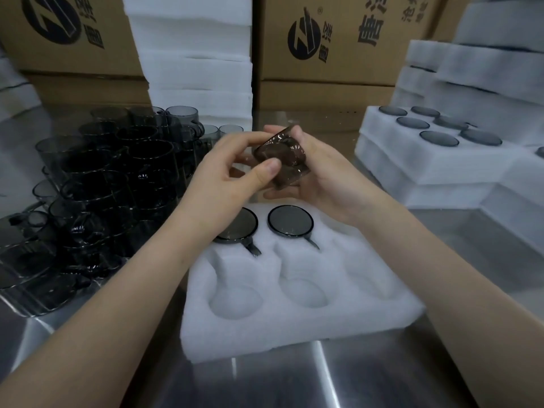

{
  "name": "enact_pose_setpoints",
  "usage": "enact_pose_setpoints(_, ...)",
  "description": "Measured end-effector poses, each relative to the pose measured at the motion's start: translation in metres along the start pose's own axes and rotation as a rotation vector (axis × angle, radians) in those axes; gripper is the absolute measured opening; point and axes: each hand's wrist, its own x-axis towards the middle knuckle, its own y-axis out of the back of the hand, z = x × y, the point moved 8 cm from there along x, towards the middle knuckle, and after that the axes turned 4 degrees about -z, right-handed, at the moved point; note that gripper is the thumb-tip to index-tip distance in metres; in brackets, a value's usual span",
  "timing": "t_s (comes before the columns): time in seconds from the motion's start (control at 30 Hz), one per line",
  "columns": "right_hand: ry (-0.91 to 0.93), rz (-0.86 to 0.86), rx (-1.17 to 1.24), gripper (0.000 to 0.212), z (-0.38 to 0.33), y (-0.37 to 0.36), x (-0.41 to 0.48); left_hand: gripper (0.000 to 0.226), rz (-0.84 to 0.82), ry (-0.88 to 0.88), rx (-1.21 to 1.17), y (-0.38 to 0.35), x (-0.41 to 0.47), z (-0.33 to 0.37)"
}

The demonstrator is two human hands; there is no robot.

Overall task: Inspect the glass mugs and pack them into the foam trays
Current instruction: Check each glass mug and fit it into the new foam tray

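You hold one dark glass mug (279,160) in both hands: your left hand (232,172) pinches it, your right hand (321,175) cups it. It is tipped, its long way slanting down toward you; the mouth end is blurry, maybe lower. Under your grip lies the foam tray (294,325).

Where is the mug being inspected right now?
Head view, centre: the mug is held between left hand and right hand, above the far row of the foam tray, where two packed mugs sit.
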Motion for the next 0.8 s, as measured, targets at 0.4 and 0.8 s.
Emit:
enact_pose_setpoints(0.4,0.108,0.149,-0.089,0.032,-0.009,0.008,-0.005,0.064,0.020,-0.198,0.469,-0.012,-0.005,0.023)
enact_pose_setpoints(0.8,0.022,0.169,0.204,0.038,-0.003,0.017,-0.004,0.066,-0.033,-0.210,0.291,-0.013,-0.006,0.022)
